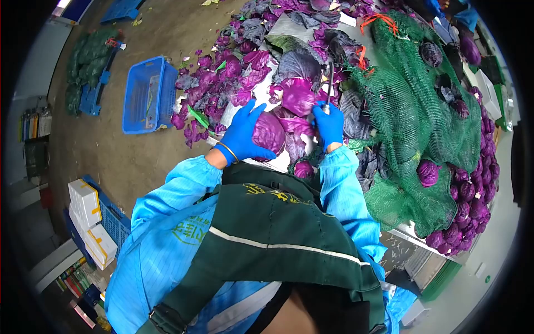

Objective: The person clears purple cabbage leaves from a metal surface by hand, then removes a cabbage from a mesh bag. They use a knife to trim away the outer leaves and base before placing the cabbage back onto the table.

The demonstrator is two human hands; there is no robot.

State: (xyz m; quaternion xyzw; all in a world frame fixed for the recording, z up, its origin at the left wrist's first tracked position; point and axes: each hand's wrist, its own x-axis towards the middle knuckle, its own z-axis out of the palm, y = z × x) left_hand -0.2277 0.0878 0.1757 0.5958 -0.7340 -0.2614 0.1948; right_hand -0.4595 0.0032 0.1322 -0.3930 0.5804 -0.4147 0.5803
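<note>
My left hand point(240, 133), in a blue glove, is curved around the left side of a peeled red cabbage point(269, 133), thumb below and fingers above. In my right hand point(329, 124), gloved the same way, is a knife point(332, 83), its thin blade pointing away from me. Between and beyond my hands are loose purple cabbage leaves point(297, 96) and a large dull outer leaf point(298, 65). A smaller cabbage point(303, 169) lies close to my apron, partly hidden.
Green mesh sacks point(411, 106) with orange ties cover the right of the table, with many cabbages point(473, 206) heaped beyond them. Leaves point(239, 69) pile up at the left edge. On the floor stand a blue crate point(149, 94) and white boxes point(89, 214).
</note>
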